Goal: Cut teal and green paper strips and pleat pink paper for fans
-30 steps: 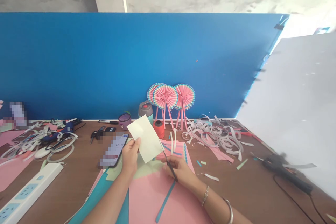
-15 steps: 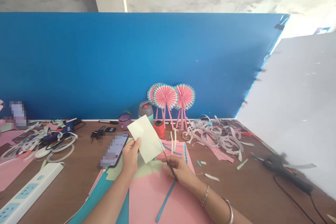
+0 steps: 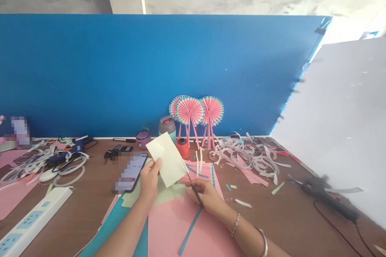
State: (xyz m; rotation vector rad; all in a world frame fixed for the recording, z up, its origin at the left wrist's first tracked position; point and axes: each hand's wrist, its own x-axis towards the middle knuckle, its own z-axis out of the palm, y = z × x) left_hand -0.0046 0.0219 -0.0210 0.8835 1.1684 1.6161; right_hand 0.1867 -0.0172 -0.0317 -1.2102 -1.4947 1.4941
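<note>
My left hand [image 3: 151, 176] pinches the left edge of a pale cream sheet of paper [image 3: 169, 160], held up and tilted above the table. In my right hand [image 3: 205, 194] is a pair of scissors [image 3: 196, 193] with dark handles, its blades at the paper's right edge. A narrow cream strip [image 3: 199, 160] stands up beside the blades. Beneath my hands lie large pink paper [image 3: 169, 225], pale green paper [image 3: 132, 196] and teal paper [image 3: 111, 225]. A blue strip [image 3: 189, 233] rests on the pink sheet.
Pink folded fans [image 3: 189, 111] stand against the blue partition [image 3: 120, 68], near a flask [image 3: 167, 126] and a red thread spool [image 3: 182, 148]. A phone [image 3: 132, 172] and power strip [image 3: 33, 221] lie left. Curled paper strips [image 3: 244, 154] and a glue gun [image 3: 328, 196] are right.
</note>
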